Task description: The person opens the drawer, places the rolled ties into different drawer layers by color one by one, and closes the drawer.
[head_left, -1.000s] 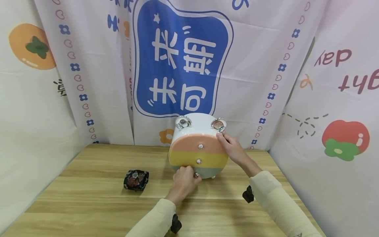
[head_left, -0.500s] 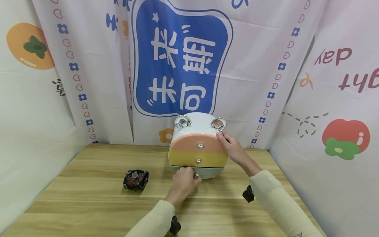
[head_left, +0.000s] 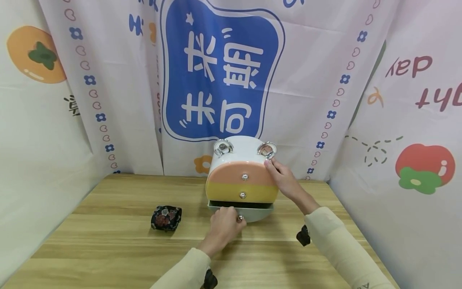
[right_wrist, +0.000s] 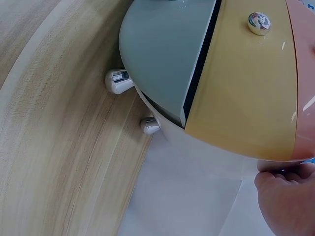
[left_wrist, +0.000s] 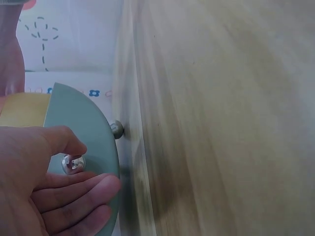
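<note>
A small rounded cabinet stands at the back of the table, with a white body, silver ears and three coloured drawers. Its grey-green bottom drawer is pulled partly out, and a dark gap shows above it. My left hand pinches the silver knob of that drawer between thumb and finger. My right hand grips the cabinet's upper right side just below the ear, thumb at the front edge. The yellow drawer and the peach drawer are closed.
A black floral fabric bundle lies on the wooden table, left of the cabinet. White printed cloth hangs right behind the cabinet and along both sides. Short silver feet hold the cabinet up.
The bottom drawer has slid out from closed toward me, with my left hand on its knob, and the dark gap above it has widened. My right hand has stayed on the cabinet's side.
</note>
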`<action>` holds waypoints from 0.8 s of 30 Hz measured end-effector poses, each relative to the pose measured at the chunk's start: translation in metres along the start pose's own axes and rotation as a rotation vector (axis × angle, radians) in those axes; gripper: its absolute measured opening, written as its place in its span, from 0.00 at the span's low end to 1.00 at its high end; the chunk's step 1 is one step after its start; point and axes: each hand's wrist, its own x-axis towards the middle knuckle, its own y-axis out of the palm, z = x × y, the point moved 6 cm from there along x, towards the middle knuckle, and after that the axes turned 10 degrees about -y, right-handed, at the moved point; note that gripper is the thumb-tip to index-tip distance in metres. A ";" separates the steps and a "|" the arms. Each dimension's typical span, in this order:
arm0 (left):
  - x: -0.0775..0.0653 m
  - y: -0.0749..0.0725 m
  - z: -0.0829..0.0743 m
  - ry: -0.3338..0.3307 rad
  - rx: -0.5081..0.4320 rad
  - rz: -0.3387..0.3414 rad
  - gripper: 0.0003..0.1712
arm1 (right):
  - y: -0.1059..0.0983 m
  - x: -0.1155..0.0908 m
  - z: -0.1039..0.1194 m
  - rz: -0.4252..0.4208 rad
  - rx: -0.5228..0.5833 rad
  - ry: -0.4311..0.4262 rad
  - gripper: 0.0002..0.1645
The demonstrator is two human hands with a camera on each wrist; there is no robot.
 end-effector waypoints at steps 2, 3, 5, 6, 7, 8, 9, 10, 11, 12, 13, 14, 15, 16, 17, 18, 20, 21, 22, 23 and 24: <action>-0.002 -0.001 -0.001 0.006 0.000 0.001 0.33 | 0.000 0.000 0.000 -0.002 -0.005 0.001 0.50; -0.004 -0.001 -0.001 0.007 -0.001 0.002 0.34 | 0.000 0.000 0.000 -0.002 -0.008 0.001 0.50; -0.006 -0.002 -0.002 0.008 -0.001 0.002 0.34 | 0.000 0.000 0.000 -0.004 -0.013 0.000 0.50; -0.007 -0.002 -0.002 0.008 0.001 0.002 0.34 | -0.001 0.000 0.000 -0.008 -0.015 0.000 0.50; -0.009 -0.003 -0.002 0.008 0.001 0.003 0.34 | 0.000 0.000 0.000 -0.008 -0.016 0.000 0.50; -0.010 -0.003 -0.002 0.008 0.002 0.005 0.34 | 0.000 0.000 0.000 -0.008 -0.017 0.000 0.50; -0.012 -0.004 -0.003 0.009 0.004 0.005 0.34 | 0.000 0.000 0.000 -0.007 -0.017 0.001 0.50; -0.013 -0.004 -0.003 0.010 0.005 0.008 0.34 | 0.000 0.000 0.000 -0.006 -0.018 0.002 0.50; -0.015 -0.005 -0.003 0.010 0.005 0.011 0.34 | 0.000 0.000 0.000 -0.006 -0.018 0.003 0.50; -0.017 -0.006 -0.003 0.012 0.005 0.012 0.33 | 0.000 -0.001 0.000 -0.004 -0.018 0.006 0.50; -0.019 -0.007 -0.004 0.015 0.004 0.013 0.33 | 0.000 -0.001 -0.001 -0.003 -0.020 0.008 0.51; -0.021 -0.007 -0.005 0.017 0.000 0.015 0.33 | 0.000 -0.001 -0.001 -0.002 -0.021 0.009 0.51; -0.023 -0.008 -0.005 0.019 -0.001 0.015 0.32 | 0.000 -0.001 -0.001 -0.003 -0.022 0.011 0.51; -0.025 -0.009 -0.006 0.020 -0.003 0.015 0.32 | 0.000 -0.001 -0.001 -0.004 -0.023 0.010 0.51; -0.026 -0.010 -0.006 0.019 -0.004 0.016 0.32 | 0.000 -0.001 -0.001 -0.004 -0.023 0.010 0.51; -0.027 -0.010 -0.006 0.018 -0.002 0.015 0.31 | 0.000 -0.001 -0.001 -0.003 -0.025 0.010 0.51; -0.030 -0.011 -0.006 0.014 0.003 0.016 0.31 | 0.000 -0.001 -0.002 -0.002 -0.026 0.008 0.51; -0.031 -0.011 -0.006 0.012 0.007 0.017 0.31 | 0.000 -0.001 -0.002 -0.001 -0.026 0.007 0.51; -0.032 -0.012 -0.006 0.010 0.010 0.018 0.31 | 0.000 -0.001 -0.002 0.001 -0.026 0.006 0.51; -0.033 -0.012 -0.006 0.009 0.010 0.020 0.31 | 0.000 -0.001 -0.003 0.001 -0.025 0.005 0.51; -0.034 -0.012 -0.006 0.009 0.013 0.022 0.31 | 0.000 -0.001 -0.003 0.003 -0.026 0.004 0.51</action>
